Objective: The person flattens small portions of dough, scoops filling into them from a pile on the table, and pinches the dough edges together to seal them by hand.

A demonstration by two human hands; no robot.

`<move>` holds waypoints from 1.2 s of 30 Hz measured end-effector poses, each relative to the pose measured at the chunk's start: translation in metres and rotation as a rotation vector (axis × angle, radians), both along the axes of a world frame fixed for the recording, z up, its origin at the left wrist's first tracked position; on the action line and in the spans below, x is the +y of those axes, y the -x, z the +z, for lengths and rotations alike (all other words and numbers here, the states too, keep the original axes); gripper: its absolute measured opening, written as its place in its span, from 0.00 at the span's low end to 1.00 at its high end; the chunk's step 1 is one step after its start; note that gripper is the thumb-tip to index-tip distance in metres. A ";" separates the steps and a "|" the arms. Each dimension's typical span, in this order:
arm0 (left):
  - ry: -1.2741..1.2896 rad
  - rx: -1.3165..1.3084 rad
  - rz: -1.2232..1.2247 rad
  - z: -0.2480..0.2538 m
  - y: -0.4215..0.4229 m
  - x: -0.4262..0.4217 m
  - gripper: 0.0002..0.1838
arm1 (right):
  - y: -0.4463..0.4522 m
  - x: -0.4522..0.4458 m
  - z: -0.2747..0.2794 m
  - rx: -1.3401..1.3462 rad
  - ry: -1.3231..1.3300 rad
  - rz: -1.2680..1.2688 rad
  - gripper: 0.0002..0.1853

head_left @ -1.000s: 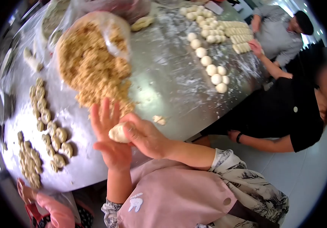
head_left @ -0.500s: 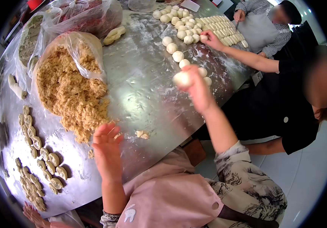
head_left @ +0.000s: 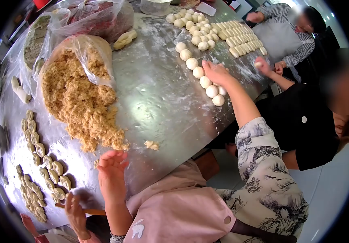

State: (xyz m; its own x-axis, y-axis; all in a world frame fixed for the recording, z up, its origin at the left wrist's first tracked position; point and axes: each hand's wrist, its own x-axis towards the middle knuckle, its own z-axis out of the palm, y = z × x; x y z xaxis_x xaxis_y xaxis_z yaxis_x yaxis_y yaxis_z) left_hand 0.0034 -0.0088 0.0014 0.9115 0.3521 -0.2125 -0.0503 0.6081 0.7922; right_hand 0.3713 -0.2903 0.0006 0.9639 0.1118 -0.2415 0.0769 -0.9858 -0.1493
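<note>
My left hand [head_left: 112, 168] is raised at the table's near edge, palm up, its fingers apart and slightly curled, with nothing in it. Just beyond it lies the crumbly tan filling [head_left: 77, 97], spilling from a plastic bag. My right hand [head_left: 215, 73] reaches out over the row of white dough balls [head_left: 198, 72], beside the middle balls. Its fingers are partly hidden, and whether it holds a ball cannot be made out. A small dough scrap [head_left: 152, 145] sits between the filling and the table edge.
Shaped dough pieces [head_left: 54, 176] lie at the left. More dough balls [head_left: 202, 45] and rows of oblong pieces [head_left: 243, 38] are at the back right. Co-workers' hands [head_left: 263, 65] are at the right; another co-worker's hand [head_left: 76, 214] is beside a wooden stick [head_left: 95, 211] at the lower left.
My right hand brought the dough ball from my left palm to the row, which now shows more balls. My left hand stays empty. A stick and a co-worker's hand have appeared at lower left.
</note>
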 end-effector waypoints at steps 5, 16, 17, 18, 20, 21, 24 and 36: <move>-0.113 0.082 0.162 0.000 0.029 0.010 0.31 | 0.003 -0.017 0.011 -0.318 -0.400 -0.018 0.32; -1.070 0.409 0.807 -0.030 0.115 0.048 0.10 | 0.192 0.154 0.024 0.061 -0.714 0.769 0.22; -1.154 0.500 0.852 -0.029 0.118 0.050 0.12 | 0.205 0.168 0.018 0.050 -0.738 0.840 0.23; -1.195 0.599 0.863 -0.027 0.124 0.053 0.13 | 0.216 0.179 0.010 0.038 -0.759 0.912 0.24; -1.224 0.747 0.918 -0.023 0.130 0.055 0.14 | 0.230 0.193 -0.007 -0.047 -0.699 0.923 0.18; -1.261 0.774 0.930 -0.025 0.136 0.059 0.17 | 0.231 0.197 -0.019 -0.025 -0.684 0.889 0.17; -1.262 0.915 0.982 -0.030 0.145 0.065 0.20 | 0.228 0.203 -0.036 -0.058 -0.716 0.861 0.11; -1.316 1.017 0.715 -0.032 0.133 0.088 0.17 | 0.223 0.199 -0.025 0.051 -0.751 0.628 0.12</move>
